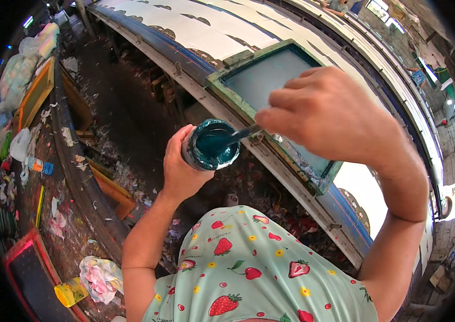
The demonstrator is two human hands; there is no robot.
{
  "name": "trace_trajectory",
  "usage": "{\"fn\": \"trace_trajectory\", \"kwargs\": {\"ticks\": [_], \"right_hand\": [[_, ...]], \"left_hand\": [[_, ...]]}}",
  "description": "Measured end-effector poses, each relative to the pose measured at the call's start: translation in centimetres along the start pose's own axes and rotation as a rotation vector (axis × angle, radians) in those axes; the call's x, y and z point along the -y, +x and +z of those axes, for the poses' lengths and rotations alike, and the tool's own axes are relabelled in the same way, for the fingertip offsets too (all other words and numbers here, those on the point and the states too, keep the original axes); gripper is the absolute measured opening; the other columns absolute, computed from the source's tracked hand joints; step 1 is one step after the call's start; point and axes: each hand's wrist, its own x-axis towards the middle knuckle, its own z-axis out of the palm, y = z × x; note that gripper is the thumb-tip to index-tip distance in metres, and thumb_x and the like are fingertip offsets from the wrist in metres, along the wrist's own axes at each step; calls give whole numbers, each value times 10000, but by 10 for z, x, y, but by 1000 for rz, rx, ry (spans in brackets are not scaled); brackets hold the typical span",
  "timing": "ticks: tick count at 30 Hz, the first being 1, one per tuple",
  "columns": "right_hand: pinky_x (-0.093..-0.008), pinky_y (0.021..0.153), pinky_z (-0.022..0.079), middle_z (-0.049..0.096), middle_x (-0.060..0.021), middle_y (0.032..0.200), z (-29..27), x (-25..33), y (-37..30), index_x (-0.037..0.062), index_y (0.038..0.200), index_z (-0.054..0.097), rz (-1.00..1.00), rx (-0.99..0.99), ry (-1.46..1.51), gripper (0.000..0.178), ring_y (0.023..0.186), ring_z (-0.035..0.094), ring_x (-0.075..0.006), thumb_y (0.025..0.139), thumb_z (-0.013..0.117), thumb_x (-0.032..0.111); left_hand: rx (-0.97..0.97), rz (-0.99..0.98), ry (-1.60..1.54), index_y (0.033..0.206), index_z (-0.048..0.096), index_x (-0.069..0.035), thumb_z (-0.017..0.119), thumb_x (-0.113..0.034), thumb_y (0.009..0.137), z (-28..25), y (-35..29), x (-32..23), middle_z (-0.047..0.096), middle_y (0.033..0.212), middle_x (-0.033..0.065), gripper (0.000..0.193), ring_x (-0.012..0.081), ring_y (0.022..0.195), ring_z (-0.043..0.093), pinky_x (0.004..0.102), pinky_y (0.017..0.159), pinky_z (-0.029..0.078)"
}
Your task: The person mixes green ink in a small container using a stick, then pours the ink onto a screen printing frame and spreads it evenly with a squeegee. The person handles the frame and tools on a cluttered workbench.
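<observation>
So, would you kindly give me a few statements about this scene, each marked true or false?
1. Both hands are empty. False: the left hand holds a container and the right hand a tool.
2. The container holds dark teal liquid. True.
3. The tool reaches into the container. True.
4. A green-framed screen lies on the long table. True.
5. Nothing red-framed is in view. False: a red-framed panel lies at the lower left.
</observation>
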Motion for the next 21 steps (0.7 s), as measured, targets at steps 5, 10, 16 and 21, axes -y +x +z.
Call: {"fn": "trace_trajectory", "kwargs": {"ticks": [5,10,16,21], "right_hand": [[-398,570,483,577,-6,758,-33,-46,-30,63,1036,790,-3,-150,-30,264,641,637,-223,787,805,147],[-384,583,517,585,-17,761,33,-69,-48,57,1024,784,65,-138,-10,230,706,679,-197,826,824,168],[-370,673,584,661,-6,756,77,-86,-60,107,907,704,323,171,-175,145,736,732,-209,893,797,217],[-377,633,540,603,-1,717,93,-99,-65,129,872,652,461,223,-179,150,692,695,-204,890,763,229]], "left_hand": [[31,38,-16,1516,570,-51,1003,-20,673,16,43,16,719,1416,137,949,286,1315,723,417,1152,569],[107,176,36,1501,579,-43,997,-11,681,46,98,11,700,1438,144,921,290,1331,710,422,1155,566],[230,292,35,1492,582,-49,1004,-25,663,79,156,20,690,1452,164,931,328,1333,709,438,1160,560],[383,390,-15,1473,606,-51,984,-32,680,113,219,39,699,1451,180,878,379,1347,689,471,1180,533]]}}
